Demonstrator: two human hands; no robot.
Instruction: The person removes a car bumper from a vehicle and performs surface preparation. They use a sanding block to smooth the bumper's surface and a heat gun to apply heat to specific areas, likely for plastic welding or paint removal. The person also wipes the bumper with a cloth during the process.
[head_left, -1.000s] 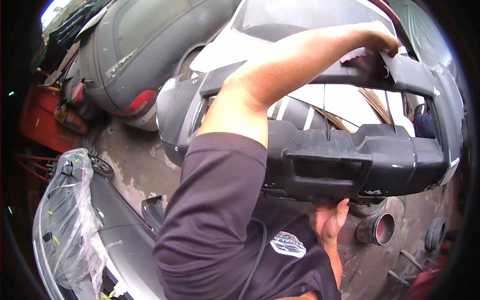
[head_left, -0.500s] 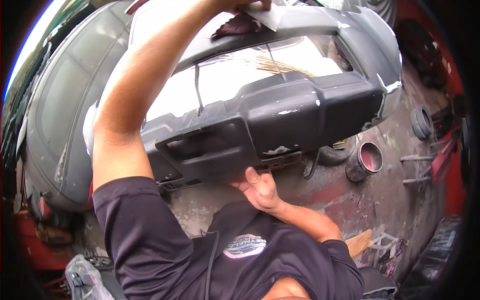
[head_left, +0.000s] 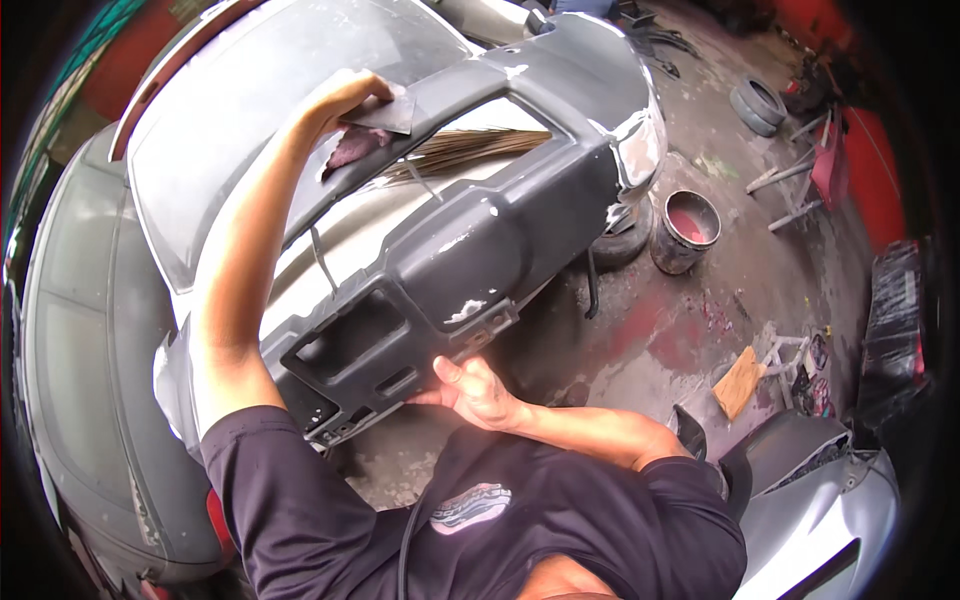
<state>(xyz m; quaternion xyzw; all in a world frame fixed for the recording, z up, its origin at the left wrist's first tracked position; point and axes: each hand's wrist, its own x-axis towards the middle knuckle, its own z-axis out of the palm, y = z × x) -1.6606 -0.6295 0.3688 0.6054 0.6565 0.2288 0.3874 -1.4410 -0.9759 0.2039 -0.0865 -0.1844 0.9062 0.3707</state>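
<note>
A large dark grey car bumper (head_left: 560, 215) with whitish patches lies slantwise before me. My left hand (head_left: 345, 98) reaches across to its far rail, fingers curled over a thin grey sheet (head_left: 393, 112). A dark reddish cloth (head_left: 352, 148) sits under that hand, against the rail; whether the fingers grip it too is unclear. By the bumper's near lower edge is my right hand (head_left: 478, 392), palm turned up and thumb standing apart. One finger stretches along the edge, and the others are partly hidden.
Through the bumper's opening shows a bundle of thin brown sticks (head_left: 470, 150). Beyond lies a pale car panel (head_left: 235, 110); a grey car (head_left: 85, 330) stands left. Rightward are a bucket (head_left: 690, 225), a tyre (head_left: 758, 105), a wooden board (head_left: 737, 383) and a silver car part (head_left: 835, 520).
The view has swung, so the bumper appears lower, further left and more tilted. My left hand, sheet and cloth now show fully on the far rail. My right hand stays by the near edge.
</note>
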